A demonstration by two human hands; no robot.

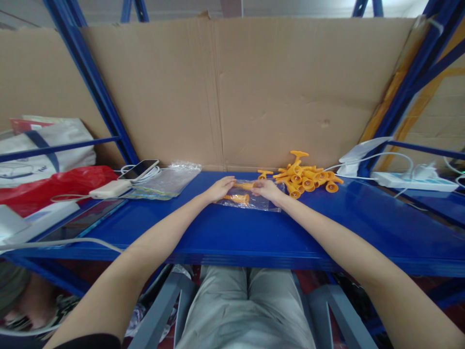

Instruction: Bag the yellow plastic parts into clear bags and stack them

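A transparent plastic bag [263, 202] lies on the blue shelf top between my hands. One orange trumpet-shaped plastic piece [238, 198] shows in the bag, its flared end to the right. Just behind it, a second orange piece [244, 185] spans from hand to hand. My right hand [268, 190] is closed on the right end of that second piece. At the bag's left end, my left hand [220, 189] has its fingers closed on the bag, close to the second piece's tip. Beside my right hand is a heap of similar orange pieces [308, 184] with T-shaped ends.
Flat plastic bags [170, 179], a phone [140, 169] and a white power bank [110, 189] lie on the left. A tablet [83, 220] rests nearer the edge. On the right is a power strip [414, 181] with cables. Cardboard [290, 87] stands behind.
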